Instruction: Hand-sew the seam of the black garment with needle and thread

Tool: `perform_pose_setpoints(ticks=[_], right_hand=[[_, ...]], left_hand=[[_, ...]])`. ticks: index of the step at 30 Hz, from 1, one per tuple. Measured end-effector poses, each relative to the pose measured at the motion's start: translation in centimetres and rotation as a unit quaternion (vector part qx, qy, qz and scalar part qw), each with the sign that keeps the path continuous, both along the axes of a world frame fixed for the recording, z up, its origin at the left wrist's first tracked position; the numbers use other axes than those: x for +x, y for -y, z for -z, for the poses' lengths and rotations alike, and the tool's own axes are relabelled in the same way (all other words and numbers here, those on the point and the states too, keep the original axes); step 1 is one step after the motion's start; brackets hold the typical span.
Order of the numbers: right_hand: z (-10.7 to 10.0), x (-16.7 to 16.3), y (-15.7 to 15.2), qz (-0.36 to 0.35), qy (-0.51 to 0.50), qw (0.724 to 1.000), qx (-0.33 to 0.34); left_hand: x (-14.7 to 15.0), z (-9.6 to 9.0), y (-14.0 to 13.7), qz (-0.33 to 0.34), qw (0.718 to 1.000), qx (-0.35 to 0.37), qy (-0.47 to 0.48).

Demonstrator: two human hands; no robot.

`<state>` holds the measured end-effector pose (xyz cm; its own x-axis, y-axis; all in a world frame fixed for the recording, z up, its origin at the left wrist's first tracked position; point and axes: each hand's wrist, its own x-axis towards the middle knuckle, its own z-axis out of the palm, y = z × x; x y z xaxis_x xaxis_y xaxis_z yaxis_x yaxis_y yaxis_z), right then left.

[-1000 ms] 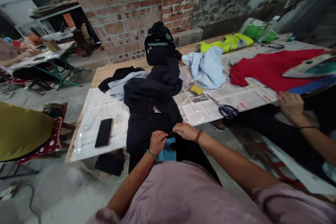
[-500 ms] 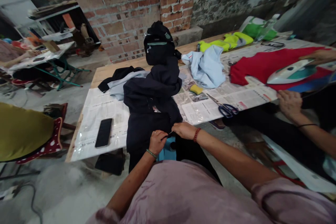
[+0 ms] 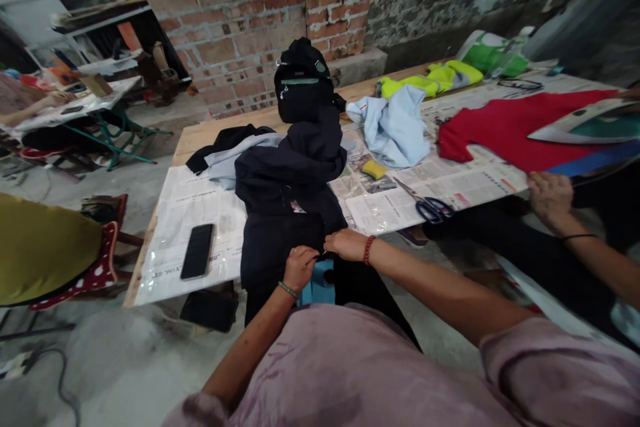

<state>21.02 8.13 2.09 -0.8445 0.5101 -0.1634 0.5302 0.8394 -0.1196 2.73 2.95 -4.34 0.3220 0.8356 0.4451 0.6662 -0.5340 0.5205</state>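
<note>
A dark navy garment (image 3: pixel 280 233) lies bunched on the table and hangs over its front edge towards my lap. My left hand (image 3: pixel 300 267) is closed on the garment's near edge, thumb and fingers pinched together. Close beside it, almost fingertip to fingertip, my right hand (image 3: pixel 346 245) pinches a thin needle-like thing at that same edge. Its tip is too small to make out clearly. Below the hands, something light blue (image 3: pixel 320 285) shows at my lap.
Scissors (image 3: pixel 434 209), a yellow sponge (image 3: pixel 373 169), a phone (image 3: pixel 197 251), a black bag (image 3: pixel 304 90) and a light blue cloth (image 3: pixel 395 130) lie on the newspaper-covered table (image 3: pixel 155 280). At right, a co-worker's hand (image 3: pixel 550 197) rests near a red garment (image 3: pixel 500 127) under an iron (image 3: pixel 590 123).
My right hand has shifted slightly left, closer to my left hand, and the thin thing shows less. The co-worker's iron has slid right and away along the red garment.
</note>
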Motion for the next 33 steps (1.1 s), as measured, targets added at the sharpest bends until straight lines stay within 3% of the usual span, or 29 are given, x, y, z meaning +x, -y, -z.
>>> perform_pose_setpoints(ticks=[9, 19, 24, 29, 33], right_hand=[[-2.1, -1.9, -1.7, -0.101, 0.011, 0.995, 0.001], [-2.5, -2.3, -1.2, -0.099, 0.023, 0.995, -0.013], [-2.0, -1.3, -1.8, 0.029, -0.117, 0.993, -0.018], [-0.1, -0.2, -1.6, 0.225, -0.293, 0.929, -0.011], [0.4, -0.5, 0.0, 0.262, -0.369, 0.892, 0.016]], left_hand=[[0.1, -0.4, -0.1, -0.018, 0.998, -0.033, 0.046], [0.1, -0.6, -0.3, -0.052, 0.985, -0.095, 0.132], [-0.5, -1.2, -0.7, -0.073, 0.970, -0.146, 0.178], [-1.0, -1.7, -0.8, -0.044, 0.965, -0.177, 0.190], [-0.8, -1.7, -0.7, -0.044, 0.966, -0.168, 0.190]])
